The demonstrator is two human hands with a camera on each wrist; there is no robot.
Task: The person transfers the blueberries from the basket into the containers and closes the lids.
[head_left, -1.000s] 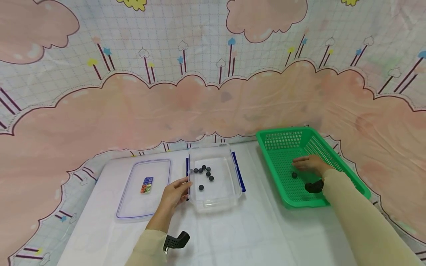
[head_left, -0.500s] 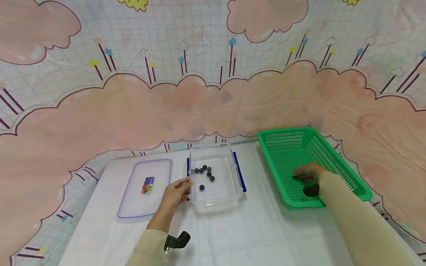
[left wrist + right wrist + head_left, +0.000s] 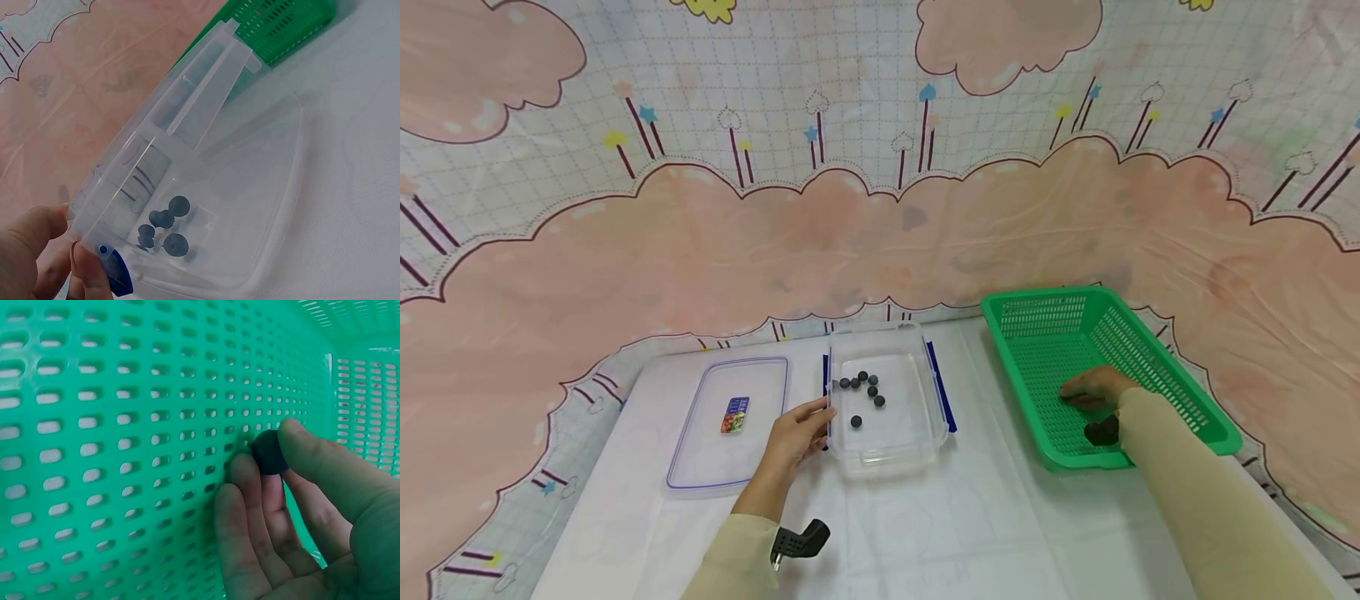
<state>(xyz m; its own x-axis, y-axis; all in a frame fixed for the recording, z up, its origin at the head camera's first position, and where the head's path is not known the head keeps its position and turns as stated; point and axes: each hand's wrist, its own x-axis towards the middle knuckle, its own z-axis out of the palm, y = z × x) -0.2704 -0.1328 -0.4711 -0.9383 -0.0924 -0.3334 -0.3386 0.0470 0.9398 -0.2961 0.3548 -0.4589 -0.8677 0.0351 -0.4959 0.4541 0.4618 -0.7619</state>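
Note:
My left hand (image 3: 797, 433) grips the left wall of a clear plastic food container (image 3: 917, 450), close to its blue latch (image 3: 117, 270). Several blueberries (image 3: 856, 422) lie on the container's floor, most of them towards the left; the left wrist view shows them in a loose cluster. Down inside the green basket (image 3: 1015, 392) is my right hand (image 3: 1097, 387). In the right wrist view its thumb and fingers pinch one dark blueberry (image 3: 270, 452) at the perforated basket floor. From the head view that berry is hidden behind the hand.
A clear lid (image 3: 700, 467) with a blue edge and a coloured label (image 3: 735, 414) lies flat left of the container. Everything stands on a white-covered table (image 3: 955, 533). A patterned cloth (image 3: 850, 242) hangs right behind.
My right hand has lowered onto the berry in the basket, and its fingers have closed on it. My left hand stays on the container, and the berries there lie as before.

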